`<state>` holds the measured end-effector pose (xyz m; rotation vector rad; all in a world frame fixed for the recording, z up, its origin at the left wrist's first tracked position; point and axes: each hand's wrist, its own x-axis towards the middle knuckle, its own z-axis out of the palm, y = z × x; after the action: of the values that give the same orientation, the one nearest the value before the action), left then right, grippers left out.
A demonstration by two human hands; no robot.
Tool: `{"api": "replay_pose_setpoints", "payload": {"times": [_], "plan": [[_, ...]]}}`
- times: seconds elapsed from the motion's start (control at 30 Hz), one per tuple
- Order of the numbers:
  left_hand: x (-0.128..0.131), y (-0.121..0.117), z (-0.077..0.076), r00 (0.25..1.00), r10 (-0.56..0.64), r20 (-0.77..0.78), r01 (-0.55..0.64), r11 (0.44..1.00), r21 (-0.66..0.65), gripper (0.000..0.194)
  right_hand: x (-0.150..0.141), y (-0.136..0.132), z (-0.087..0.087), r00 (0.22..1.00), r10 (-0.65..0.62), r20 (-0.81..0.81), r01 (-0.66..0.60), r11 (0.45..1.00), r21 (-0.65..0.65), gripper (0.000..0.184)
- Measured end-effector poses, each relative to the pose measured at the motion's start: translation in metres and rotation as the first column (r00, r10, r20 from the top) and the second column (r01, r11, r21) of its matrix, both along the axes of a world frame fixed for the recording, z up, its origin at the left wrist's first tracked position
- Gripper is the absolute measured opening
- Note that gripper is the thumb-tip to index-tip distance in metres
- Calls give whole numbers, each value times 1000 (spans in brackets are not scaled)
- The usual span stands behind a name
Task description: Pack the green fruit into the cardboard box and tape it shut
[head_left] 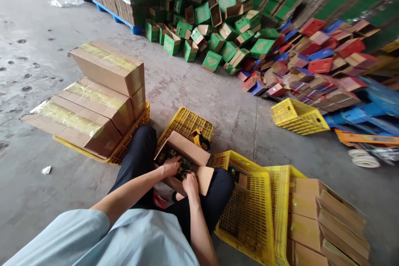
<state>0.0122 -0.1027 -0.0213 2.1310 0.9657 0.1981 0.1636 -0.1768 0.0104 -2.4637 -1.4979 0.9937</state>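
Note:
An open cardboard box (190, 150) sits tilted between my legs, its flaps standing up. Inside lie several small, dark and yellowish items (168, 156), partly under clear plastic; their kind is too small to make out. My left hand (171, 167) reaches over the near edge, fingers stretched across these contents. At the box's near right corner, beside a raised flap (205, 179), my right hand (190, 183) has its fingers curled; whatever they pinch is hidden. Just beyond the box, a yellow and black tape dispenser (201, 139) rests on an upturned yellow crate (184, 117).
Taped cartons (84, 106) are stacked on a crate at left. On the right stand yellow crates (246, 212), one holding an opened box, and more cartons (324, 220). Green boxes (215, 41) and red-blue boxes (318, 64) lie heaped ahead, near a blue pallet jack (364, 112).

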Motion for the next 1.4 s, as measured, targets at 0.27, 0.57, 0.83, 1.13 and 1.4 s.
{"api": "replay_pose_setpoints", "payload": {"times": [0.27,0.57,0.83,1.13,1.4], "plan": [[-1,-3,-6,997,79,-13,-79,996,-40,51,-10,9,14,972,150,182,-167,983,81,45],[-17,1,9,971,214,105,-214,977,-13,36,-12,1,-9,967,180,179,-216,954,207,45],[-25,-6,17,926,355,132,-358,934,0,26,-7,-5,-21,983,143,115,-173,931,322,34],[-102,-27,79,790,464,402,-515,857,24,41,16,-67,41,997,-69,37,23,706,708,53],[-99,-29,41,617,699,361,-711,692,-125,64,2,-73,14,951,-309,-25,244,696,675,74]]}}
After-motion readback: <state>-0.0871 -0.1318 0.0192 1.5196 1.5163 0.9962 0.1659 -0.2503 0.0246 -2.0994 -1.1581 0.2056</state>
